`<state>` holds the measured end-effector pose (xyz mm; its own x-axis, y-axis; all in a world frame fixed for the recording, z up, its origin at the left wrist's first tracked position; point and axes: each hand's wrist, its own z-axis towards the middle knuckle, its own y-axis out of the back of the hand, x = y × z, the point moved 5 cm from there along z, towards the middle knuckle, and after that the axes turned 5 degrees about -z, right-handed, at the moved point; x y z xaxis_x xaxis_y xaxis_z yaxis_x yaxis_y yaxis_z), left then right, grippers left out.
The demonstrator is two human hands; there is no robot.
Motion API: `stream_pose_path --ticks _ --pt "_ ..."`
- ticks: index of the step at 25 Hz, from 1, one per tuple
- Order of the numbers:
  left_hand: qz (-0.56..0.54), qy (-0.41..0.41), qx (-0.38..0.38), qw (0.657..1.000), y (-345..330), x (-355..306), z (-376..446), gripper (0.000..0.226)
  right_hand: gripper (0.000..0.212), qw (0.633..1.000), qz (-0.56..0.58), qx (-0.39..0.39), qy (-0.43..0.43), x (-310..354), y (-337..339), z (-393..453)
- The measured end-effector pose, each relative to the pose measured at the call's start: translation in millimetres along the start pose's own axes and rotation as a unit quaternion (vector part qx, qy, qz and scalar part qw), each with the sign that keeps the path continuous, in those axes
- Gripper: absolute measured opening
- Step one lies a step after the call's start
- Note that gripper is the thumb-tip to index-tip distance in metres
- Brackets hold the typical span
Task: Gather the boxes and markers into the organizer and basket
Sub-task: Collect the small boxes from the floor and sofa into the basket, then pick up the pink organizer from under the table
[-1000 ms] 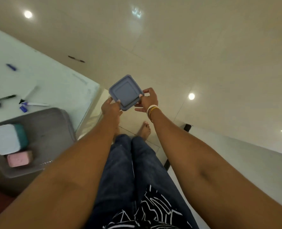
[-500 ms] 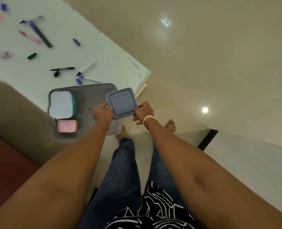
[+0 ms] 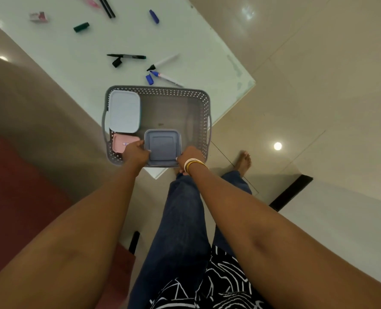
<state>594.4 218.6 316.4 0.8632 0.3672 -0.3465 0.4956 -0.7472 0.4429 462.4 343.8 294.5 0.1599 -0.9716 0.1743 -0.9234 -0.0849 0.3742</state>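
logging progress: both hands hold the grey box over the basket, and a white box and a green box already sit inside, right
Not quite: the second box inside is pink, not green, as the head view shows. Both hands, left and right, do hold the grey box over the basket, beside the white box.

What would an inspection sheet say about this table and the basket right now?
Surface: pale glass-like table, its corner near the person's legs.
Job's things: grey basket at the table's near edge holds a white-lidded box and a pink box; a grey-blue box is inside at the near wall.
Clutter: uncapped black marker, two white-barrelled markers, loose caps, green cap.
Hands: left hand and right hand grip the grey-blue box on opposite sides.
Cables: nothing seen.
Surroundings: glossy tiled floor, a reddish surface at left.
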Motion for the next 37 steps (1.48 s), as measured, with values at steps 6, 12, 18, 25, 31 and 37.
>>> stream_pose_path --ticks 6,12,18,25,31,37 --pt "-0.032 -0.001 0.075 0.997 -5.7 5.2 5.9 0.043 0.034 0.995 -0.096 -0.017 -0.031 7.2 -5.0 5.2" --pt "0.010 0.010 0.104 0.994 -11.9 -3.5 -7.3 0.053 0.027 0.983 -0.172 0.054 -0.016 15.6 -6.9 6.3" --pt "0.107 -0.022 0.074 0.991 -13.2 -46.7 -29.9 0.052 0.022 0.988 -0.148 0.048 -0.006 27.3 41.1 -9.8" --pt "0.098 -0.047 0.035 0.993 -46.7 -129.6 -35.5 0.054 0.035 0.984 -0.142 -0.066 0.089 32.5 158.5 -2.3" --pt "0.086 -0.005 -0.030 0.996 -103.7 -218.6 -34.4 0.055 0.032 0.974 -0.113 -0.057 0.190 11.7 279.7 31.5" --pt "0.013 0.017 -0.052 0.998 -175.4 -317.4 -58.1 0.054 0.036 0.961 -0.138 -0.035 0.236 -10.6 386.1 51.2"
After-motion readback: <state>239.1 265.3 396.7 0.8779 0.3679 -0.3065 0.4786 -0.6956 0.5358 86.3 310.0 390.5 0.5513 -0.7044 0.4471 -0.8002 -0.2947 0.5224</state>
